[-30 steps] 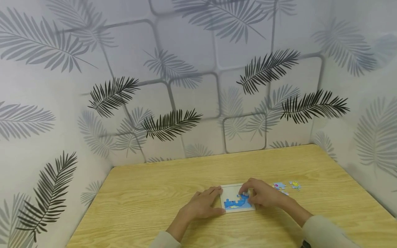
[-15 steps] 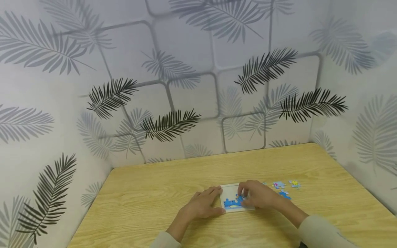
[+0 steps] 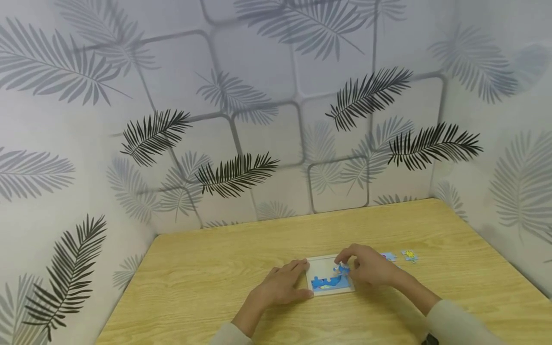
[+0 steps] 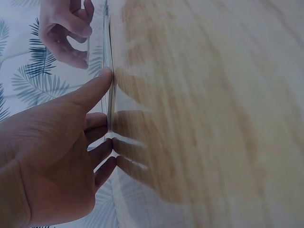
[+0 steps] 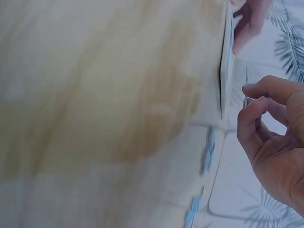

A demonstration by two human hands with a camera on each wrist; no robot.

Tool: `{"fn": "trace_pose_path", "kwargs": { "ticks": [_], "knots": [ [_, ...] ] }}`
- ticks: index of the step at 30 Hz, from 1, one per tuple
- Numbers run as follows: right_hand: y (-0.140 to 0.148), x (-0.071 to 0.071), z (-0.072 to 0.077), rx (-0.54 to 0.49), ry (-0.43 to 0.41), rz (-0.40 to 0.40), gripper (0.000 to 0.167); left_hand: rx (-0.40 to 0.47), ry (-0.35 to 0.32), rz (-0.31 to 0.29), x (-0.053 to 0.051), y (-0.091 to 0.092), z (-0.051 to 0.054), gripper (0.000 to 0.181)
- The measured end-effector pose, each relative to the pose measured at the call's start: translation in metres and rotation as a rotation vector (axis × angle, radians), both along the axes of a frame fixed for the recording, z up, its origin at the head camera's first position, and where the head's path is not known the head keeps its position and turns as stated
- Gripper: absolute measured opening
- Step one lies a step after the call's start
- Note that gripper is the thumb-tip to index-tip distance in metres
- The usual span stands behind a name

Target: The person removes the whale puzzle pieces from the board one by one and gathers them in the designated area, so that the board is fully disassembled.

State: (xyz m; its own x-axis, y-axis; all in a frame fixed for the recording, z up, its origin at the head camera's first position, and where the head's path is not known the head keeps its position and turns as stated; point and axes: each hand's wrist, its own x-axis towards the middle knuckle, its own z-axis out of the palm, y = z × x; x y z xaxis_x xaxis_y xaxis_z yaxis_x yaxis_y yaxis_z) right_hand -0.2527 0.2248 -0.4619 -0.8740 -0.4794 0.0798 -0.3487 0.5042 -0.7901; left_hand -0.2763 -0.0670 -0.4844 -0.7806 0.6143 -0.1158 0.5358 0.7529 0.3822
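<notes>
A shallow white puzzle tray (image 3: pixel 316 263) lies on the table, its near part filled with joined blue pieces (image 3: pixel 329 282). My left hand (image 3: pixel 282 285) rests along the tray's left side, fingertips and thumb touching its edge; the left wrist view shows its fingers loosely extended on the tabletop. Above the tray's right part, my right hand (image 3: pixel 371 266) pinches a blue-and-white puzzle piece (image 3: pixel 342 268) between thumb and index finger. Seen edge-on in the right wrist view, the held puzzle piece (image 5: pixel 246 76) is a thin sliver standing apart from the tray (image 5: pixel 226 71).
To the right of the tray lie loose puzzle pieces, one with a yellow flower (image 3: pixel 409 255) and a light blue one (image 3: pixel 388 256) partly behind my right hand. The wooden table (image 3: pixel 207 268) meets a leaf-patterned wall (image 3: pixel 267 143) at the back and sides.
My right hand dips left and down over the tray with the puzzle piece, then lifts back up and right, still pinching it. My left hand stays put.
</notes>
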Motion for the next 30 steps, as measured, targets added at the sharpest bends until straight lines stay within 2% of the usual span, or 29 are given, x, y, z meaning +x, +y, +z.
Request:
{"fn": "trace_pose_path", "kwargs": {
  "ticks": [14, 20, 30],
  "knots": [
    [0.068, 0.009, 0.008, -0.009, 0.061, -0.072, 0.032, -0.010, 0.011, -0.014, 0.003, 0.003, 0.003, 0.078],
    [0.099, 0.014, 0.003, 0.006, 0.055, -0.075, 0.032, -0.016, 0.009, -0.017, 0.002, 0.005, 0.000, 0.078],
    [0.146, 0.024, -0.003, 0.052, 0.087, -0.117, 0.029, -0.025, 0.022, -0.019, 0.003, 0.002, 0.004, 0.079]
  ]
}}
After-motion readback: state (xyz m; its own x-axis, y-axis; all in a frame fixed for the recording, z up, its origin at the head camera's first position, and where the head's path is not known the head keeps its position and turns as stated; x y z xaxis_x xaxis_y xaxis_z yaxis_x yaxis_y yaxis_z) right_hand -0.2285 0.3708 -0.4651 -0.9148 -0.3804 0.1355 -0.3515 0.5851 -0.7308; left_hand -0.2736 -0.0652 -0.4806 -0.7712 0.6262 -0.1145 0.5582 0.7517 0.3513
